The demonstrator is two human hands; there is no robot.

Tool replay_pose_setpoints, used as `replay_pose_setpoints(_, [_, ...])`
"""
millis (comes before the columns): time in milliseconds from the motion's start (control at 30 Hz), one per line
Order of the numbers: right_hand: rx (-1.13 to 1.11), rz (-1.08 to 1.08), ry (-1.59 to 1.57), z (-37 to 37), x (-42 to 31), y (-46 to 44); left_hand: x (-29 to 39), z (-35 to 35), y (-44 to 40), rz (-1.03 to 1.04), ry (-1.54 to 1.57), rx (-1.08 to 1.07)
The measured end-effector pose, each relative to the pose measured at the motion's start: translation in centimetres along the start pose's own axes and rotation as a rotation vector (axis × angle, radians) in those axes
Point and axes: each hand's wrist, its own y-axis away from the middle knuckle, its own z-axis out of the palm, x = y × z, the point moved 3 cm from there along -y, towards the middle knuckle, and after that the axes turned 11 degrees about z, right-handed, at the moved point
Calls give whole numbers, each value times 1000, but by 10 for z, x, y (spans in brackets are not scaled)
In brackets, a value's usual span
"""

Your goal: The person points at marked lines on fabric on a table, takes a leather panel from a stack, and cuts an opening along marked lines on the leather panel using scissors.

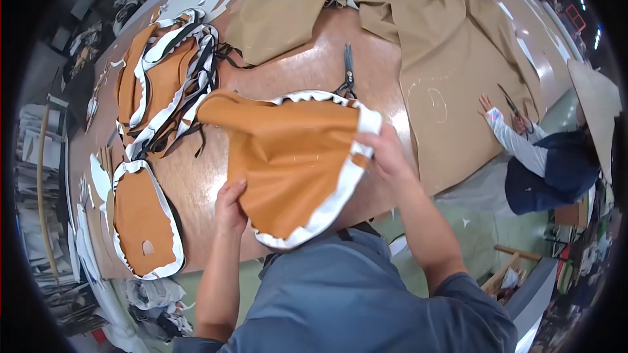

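Observation:
Between my two hands hangs a large orange-brown leather-like piece (288, 157) with a white strip along its edge. My left hand (231, 206) grips its lower left edge, thumb on top. At the upper right, my right hand (387, 150) holds the white-edged border. Part of the piece rests toward a pile of similar orange pieces (163, 78) with white and black edging. Just beyond the held piece lie black-handled scissors (347, 75), blades pointing away. A smaller white-edged orange piece (145, 219) with a small cutout lies flat at the left.
Tan sheet material (451, 91) covers the right and far parts of the table (294, 72). At the right a co-worker (556, 163) leans over it, holding scissors (509, 99). Stacked material (42, 176) stands along the left side. A wooden frame (507, 271) is on the floor at lower right.

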Motion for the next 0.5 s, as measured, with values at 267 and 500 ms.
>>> replay_pose_setpoints(267, [175,643,365,-104,153,43,-68,-30,42,-225,58,225])
replay_pose_setpoints(500, [515,3,1101,-81,92,37,-52,-35,43,-293,221,274])
